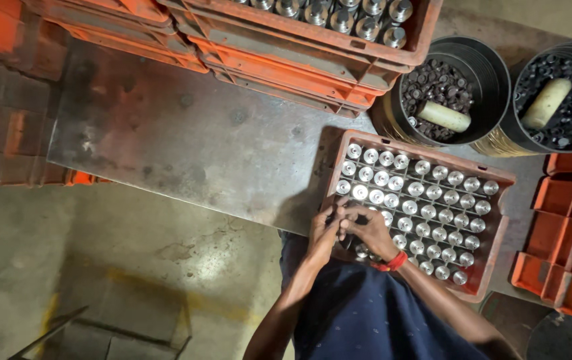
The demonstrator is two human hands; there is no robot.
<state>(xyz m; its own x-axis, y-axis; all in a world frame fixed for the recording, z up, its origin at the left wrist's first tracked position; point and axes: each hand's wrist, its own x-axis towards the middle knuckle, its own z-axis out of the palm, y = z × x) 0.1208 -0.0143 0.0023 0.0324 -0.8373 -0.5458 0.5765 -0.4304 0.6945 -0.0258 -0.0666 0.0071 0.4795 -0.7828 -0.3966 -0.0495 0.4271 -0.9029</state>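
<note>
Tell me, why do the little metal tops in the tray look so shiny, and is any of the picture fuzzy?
Head view: light from above glints off the metal parts in the tray, brightest at its left end; glare also whitens the table and floor; the hands throw a shadow over the tray's near corner; the corners look dim and a bit soft.

Your crate (496, 220) is orange, set aslant on the metal sheet (186, 140), filled with upright shiny steel cylinders (426, 212) in neat rows; the nearest ones sit at its left corner.
</note>
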